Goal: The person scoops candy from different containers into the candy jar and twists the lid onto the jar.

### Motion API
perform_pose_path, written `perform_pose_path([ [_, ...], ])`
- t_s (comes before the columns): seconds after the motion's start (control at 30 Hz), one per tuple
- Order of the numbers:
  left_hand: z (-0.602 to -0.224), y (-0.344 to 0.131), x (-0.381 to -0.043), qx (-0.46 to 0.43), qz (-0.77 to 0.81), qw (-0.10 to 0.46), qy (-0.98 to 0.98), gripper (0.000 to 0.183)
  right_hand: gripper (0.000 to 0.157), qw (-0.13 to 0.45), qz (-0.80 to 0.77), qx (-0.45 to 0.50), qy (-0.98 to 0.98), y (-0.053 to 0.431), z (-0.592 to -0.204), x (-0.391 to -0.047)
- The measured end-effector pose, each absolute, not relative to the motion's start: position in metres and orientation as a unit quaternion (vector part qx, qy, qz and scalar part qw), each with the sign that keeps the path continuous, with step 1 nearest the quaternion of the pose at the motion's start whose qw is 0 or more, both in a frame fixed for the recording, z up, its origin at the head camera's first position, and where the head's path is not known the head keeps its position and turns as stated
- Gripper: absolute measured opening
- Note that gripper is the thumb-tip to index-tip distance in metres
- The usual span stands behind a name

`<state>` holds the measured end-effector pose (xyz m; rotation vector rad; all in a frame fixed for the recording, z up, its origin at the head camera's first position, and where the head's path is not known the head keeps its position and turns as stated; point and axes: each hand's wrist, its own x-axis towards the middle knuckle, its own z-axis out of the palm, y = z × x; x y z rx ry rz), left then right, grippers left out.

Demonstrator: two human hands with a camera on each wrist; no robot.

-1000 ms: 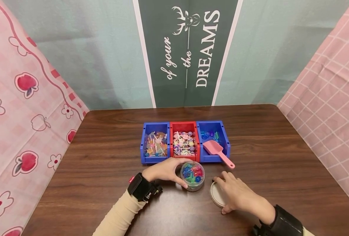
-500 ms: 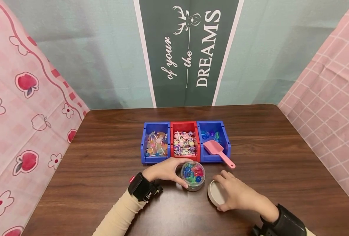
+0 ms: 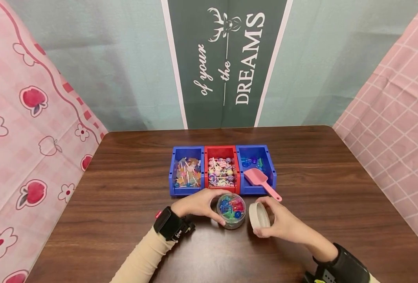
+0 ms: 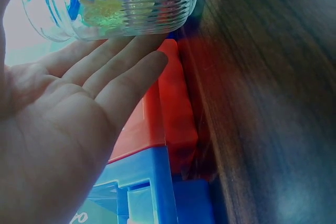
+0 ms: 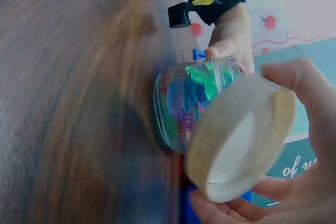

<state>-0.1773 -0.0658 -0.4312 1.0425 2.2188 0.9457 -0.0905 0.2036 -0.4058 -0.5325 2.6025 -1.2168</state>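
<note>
A clear ribbed jar [image 3: 231, 211], filled with colourful translucent trinkets, stands on the table. My left hand [image 3: 199, 205] holds it from the left, thumb on the near side and fingers round the far side. In the left wrist view the fingers run along the ribbed glass [image 4: 157, 3]. Just right of the jar, my right hand [image 3: 284, 223] grips a round beige lid [image 3: 254, 216] by its edge. The lid is tilted up, its hollow white inside [image 5: 236, 153] facing away from the jar in the right wrist view.
Behind the jar stand three joined bins: a blue bin [image 3: 186, 192] and a red bin [image 3: 220, 149] with small lollipop-like pieces, and another blue bin [image 3: 253, 149] with blue trinkets. A pink scoop [image 3: 260, 181] leans over that bin's front edge. Printed cloths hang around the table [image 3: 124, 165].
My right hand has lifted the lid's edge, turning it from nearly flat to tilted upright, and moved it slightly towards the jar. The left hand and jar have stayed put.
</note>
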Motion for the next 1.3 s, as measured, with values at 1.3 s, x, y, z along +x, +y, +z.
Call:
perform_pose_path([
  [1.3, -0.438, -0.068, -0.179, 0.386, 0.36, 0.273, 0.804, 0.083, 0.051, 0.115, -0.67, 0.051, 0.732, 0.16, -0.403, -0.108],
])
